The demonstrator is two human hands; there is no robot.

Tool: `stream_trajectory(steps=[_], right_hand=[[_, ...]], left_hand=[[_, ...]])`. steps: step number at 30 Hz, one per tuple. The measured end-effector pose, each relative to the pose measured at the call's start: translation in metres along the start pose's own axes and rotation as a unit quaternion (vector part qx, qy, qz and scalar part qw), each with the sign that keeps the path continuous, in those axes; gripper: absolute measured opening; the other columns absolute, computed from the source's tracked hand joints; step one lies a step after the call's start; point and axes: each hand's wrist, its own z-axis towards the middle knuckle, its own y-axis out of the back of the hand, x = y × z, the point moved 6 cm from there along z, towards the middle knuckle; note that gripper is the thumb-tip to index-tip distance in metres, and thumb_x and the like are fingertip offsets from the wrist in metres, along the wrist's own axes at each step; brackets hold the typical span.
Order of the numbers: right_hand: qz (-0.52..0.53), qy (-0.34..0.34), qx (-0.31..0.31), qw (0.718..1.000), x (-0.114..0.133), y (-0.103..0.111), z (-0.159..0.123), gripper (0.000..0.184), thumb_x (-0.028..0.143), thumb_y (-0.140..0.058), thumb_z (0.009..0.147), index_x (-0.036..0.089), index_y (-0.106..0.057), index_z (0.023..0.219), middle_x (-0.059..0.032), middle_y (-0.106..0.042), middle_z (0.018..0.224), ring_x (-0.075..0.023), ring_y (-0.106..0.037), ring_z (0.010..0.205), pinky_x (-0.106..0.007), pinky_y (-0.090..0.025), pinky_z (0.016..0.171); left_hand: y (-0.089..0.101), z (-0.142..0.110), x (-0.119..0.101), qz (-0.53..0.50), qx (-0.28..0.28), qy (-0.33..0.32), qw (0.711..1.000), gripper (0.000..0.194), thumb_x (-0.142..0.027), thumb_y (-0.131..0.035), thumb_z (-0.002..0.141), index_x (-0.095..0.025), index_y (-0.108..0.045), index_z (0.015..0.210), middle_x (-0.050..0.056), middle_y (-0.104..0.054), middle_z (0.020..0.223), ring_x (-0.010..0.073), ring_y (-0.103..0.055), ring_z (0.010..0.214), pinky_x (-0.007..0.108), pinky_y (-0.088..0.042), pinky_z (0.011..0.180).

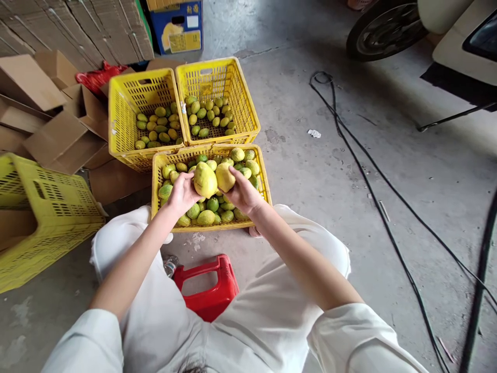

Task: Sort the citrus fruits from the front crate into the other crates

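Observation:
My left hand point(181, 194) grips a large yellow-green fruit point(204, 180) above the near yellow crate point(265, 177), which holds several green and yellow fruits. My right hand point(243, 194) is closed on a smaller yellow fruit point(225, 177) right beside the first one; the two fruits touch. Both hands hover over the middle of that crate. I sit on a red stool point(209, 290) with my knees on either side of it.
Two more yellow crates point(128, 103) point(240, 98) with fruits stand behind the near one. An empty yellow crate point(42, 217) lies tilted at left among cardboard boxes point(58, 140). Black cables point(373, 171) run over the concrete floor at right. A vehicle wheel point(384, 26) is at the top right.

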Motion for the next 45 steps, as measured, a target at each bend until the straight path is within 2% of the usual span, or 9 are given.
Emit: stream_trajectory(steps=[1, 5, 15, 21, 25, 30, 35, 41, 45], right_hand=[[0.019, -0.009, -0.016, 1.000, 0.002, -0.001, 0.000, 0.007, 0.030, -0.072, 0.105, 0.027, -0.071, 0.112, -0.0033, -0.085, 0.108, -0.0244, -0.083, 0.124, -0.036, -0.075, 0.101], [0.070, -0.011, -0.084, 0.994, 0.008, -0.002, -0.002, 0.020, 0.027, -0.052, 0.115, 0.027, -0.071, 0.108, -0.0032, -0.083, 0.098, -0.0237, -0.083, 0.125, -0.038, -0.075, 0.103], [0.038, -0.049, -0.065, 0.996, -0.008, -0.007, -0.009, 0.009, 0.026, -0.068, 0.109, 0.025, -0.073, 0.116, -0.0068, -0.085, 0.118, -0.0256, -0.083, 0.116, -0.044, -0.079, 0.094], [0.048, -0.019, -0.094, 0.994, 0.003, -0.003, -0.009, 0.016, 0.019, -0.081, 0.098, 0.028, -0.069, 0.105, 0.0011, -0.078, 0.109, -0.0173, -0.079, 0.106, -0.025, -0.075, 0.083], [0.083, -0.032, -0.080, 0.993, 0.007, -0.004, -0.008, 0.020, 0.030, -0.082, 0.097, 0.029, -0.065, 0.107, -0.0005, -0.075, 0.103, -0.0238, -0.080, 0.113, -0.032, -0.076, 0.081], [0.129, -0.059, -0.084, 0.986, 0.007, -0.007, -0.009, 0.011, 0.036, -0.060, 0.107, 0.029, -0.067, 0.113, -0.0036, -0.077, 0.096, -0.0276, -0.079, 0.112, -0.043, -0.076, 0.086], [0.141, -0.060, -0.090, 0.984, 0.005, -0.013, -0.013, 0.014, 0.026, -0.055, 0.108, 0.029, -0.067, 0.114, -0.0026, -0.079, 0.098, -0.0263, -0.082, 0.109, -0.045, -0.076, 0.094], [0.072, -0.023, -0.053, 0.996, 0.007, -0.013, -0.013, 0.008, 0.032, -0.074, 0.107, 0.030, -0.068, 0.111, 0.0039, -0.075, 0.091, -0.0159, -0.073, 0.082, -0.020, -0.064, 0.059], [0.080, -0.037, -0.045, 0.995, 0.006, -0.009, -0.010, 0.016, 0.043, -0.074, 0.107, 0.028, -0.069, 0.110, 0.0015, -0.074, 0.087, -0.0169, -0.068, 0.074, -0.022, -0.057, 0.051]], left_hand=[[-0.001, -0.001, -0.002, -0.011, -0.009, -0.001, 1.000, 0.019, -0.020, -0.052, 0.102, -0.023, -0.070, 0.108, 0.012, -0.083, 0.116, 0.0332, -0.078, 0.135, 0.048, -0.071, 0.109], [-0.005, -0.003, -0.007, -0.030, -0.018, -0.052, 0.998, 0.014, -0.020, -0.060, 0.109, -0.022, -0.073, 0.112, 0.007, -0.085, 0.115, 0.0281, -0.079, 0.135, 0.040, -0.068, 0.113], [0.008, 0.007, 0.011, 0.046, -0.002, -0.080, 0.996, 0.010, -0.023, -0.081, 0.099, -0.025, -0.079, 0.108, 0.007, -0.088, 0.116, 0.0289, -0.077, 0.145, 0.034, -0.068, 0.115], [0.006, 0.005, 0.004, 0.009, -0.043, -0.027, 0.999, 0.013, -0.035, -0.064, 0.103, -0.027, -0.073, 0.108, 0.011, -0.087, 0.110, 0.0375, -0.075, 0.146, 0.054, -0.066, 0.119], [0.003, 0.002, 0.001, 0.008, -0.011, -0.001, 1.000, 0.030, -0.031, -0.051, 0.101, -0.025, -0.071, 0.122, 0.014, -0.085, 0.119, 0.0401, -0.076, 0.143, 0.062, -0.066, 0.116], [0.002, 0.005, 0.002, 0.044, 0.038, -0.036, 0.998, 0.034, -0.027, -0.075, 0.094, -0.026, -0.068, 0.127, 0.011, -0.084, 0.131, 0.0348, -0.076, 0.141, 0.051, -0.068, 0.115], [0.005, 0.006, 0.008, 0.038, 0.025, -0.045, 0.998, 0.034, -0.024, -0.094, 0.087, -0.026, -0.072, 0.112, 0.003, -0.085, 0.111, 0.0297, -0.080, 0.132, 0.036, -0.068, 0.104], [0.011, 0.008, 0.004, -0.022, -0.041, -0.043, 0.998, 0.016, -0.034, -0.084, 0.101, -0.028, -0.070, 0.108, 0.000, -0.083, 0.101, 0.0276, -0.076, 0.134, 0.036, -0.066, 0.104], [0.010, 0.003, -0.005, -0.044, -0.052, -0.041, 0.997, 0.023, -0.046, -0.069, 0.108, -0.024, -0.073, 0.111, 0.005, -0.081, 0.099, 0.0277, -0.082, 0.120, 0.033, -0.068, 0.090]])
